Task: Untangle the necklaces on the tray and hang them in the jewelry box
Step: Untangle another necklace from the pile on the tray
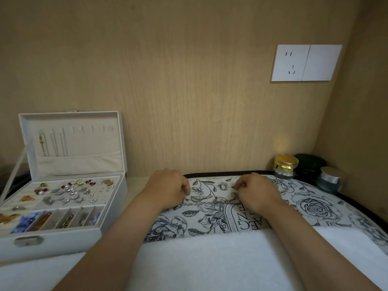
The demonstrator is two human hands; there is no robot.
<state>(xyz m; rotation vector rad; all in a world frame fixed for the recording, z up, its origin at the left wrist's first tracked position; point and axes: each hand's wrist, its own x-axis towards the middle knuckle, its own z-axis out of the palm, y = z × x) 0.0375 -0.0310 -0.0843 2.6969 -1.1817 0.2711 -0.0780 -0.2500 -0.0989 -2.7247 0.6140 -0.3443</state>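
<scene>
Necklaces (pixel 206 203) lay knotted on the flowery tray (pixel 315 206), stretched between both hands. The left hand (pixel 168 185) and right hand (pixel 257 191) each pinched the chain. At 9 o'clock stood the open jewelry box (pixel 69 185), chains hanging in its lid. Jars (pixel 286 165) crowded the 3 o'clock corner by a wooden wall (pixel 189 80).

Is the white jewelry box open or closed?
Open. The jewelry box has its lid standing upright, with necklaces hanging inside it and the trays showing below.
</scene>
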